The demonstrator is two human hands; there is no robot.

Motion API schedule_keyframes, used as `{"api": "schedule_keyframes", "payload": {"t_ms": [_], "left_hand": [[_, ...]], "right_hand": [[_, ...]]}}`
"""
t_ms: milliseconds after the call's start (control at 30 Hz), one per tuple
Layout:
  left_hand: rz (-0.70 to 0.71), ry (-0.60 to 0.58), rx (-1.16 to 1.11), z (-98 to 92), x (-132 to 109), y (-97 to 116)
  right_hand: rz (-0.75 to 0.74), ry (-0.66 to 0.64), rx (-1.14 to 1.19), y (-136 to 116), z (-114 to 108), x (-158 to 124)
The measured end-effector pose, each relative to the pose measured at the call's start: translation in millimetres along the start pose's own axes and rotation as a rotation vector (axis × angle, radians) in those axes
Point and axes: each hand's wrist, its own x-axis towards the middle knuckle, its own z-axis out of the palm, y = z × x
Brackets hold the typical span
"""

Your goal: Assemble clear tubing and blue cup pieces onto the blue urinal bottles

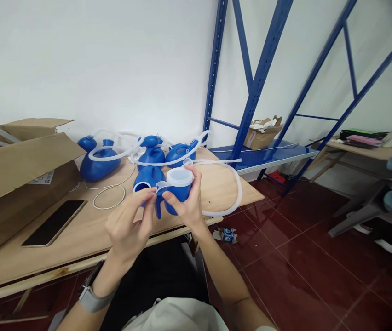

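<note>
My right hand point(185, 204) is wrapped round a blue plastic jug point(178, 191) with a translucent white cap point(180, 176), held up over the near edge of the wooden table point(61, 250). My left hand point(130, 223) pinches a small white ring piece point(158, 186) at the jug's side. A clear hose point(232, 184) loops from the jug across the table to the right. Another blue jug point(147, 177) sits just behind my hands.
Several more blue jugs point(95, 163) with white hoses stand at the table's back. An open cardboard box point(13, 174) fills the left, with a dark phone point(54, 222) and a white cable point(108, 195) beside it. Blue metal shelving point(251, 96) stands right, above red tiled floor point(302, 257).
</note>
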Motion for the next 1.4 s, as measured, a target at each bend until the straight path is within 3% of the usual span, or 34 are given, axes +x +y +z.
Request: {"api": "schedule_keyframes", "payload": {"t_ms": [333, 567, 800, 1033, 1300, 1400], "left_hand": [[0.067, -0.223, -0.075, -8.8, 6, -9], [0.173, -0.212, -0.016, -13.7, 6, -11], [0.033, -0.076, -0.157, -2.4, -5, -10], [0.072, -0.131, -0.218, -3.6, -2, -10], [-0.085, -0.230, -0.170, -15.4, 5, -10], [-0.231, -0.327, -0.249, -17.1, 5, -9]], "right_hand": [[0.006, 0.002, -0.033, -6, -9, 4], [-0.004, -0.001, -0.041, -9, -5, 1], [-0.070, -0.001, -0.028, 1, -2, -2], [-0.051, -0.054, -0.014, -3, -6, -2], [-0.087, -0.076, 0.094, -5, -6, -1], [-0.119, -0.063, 0.136, -5, -6, -1]]}}
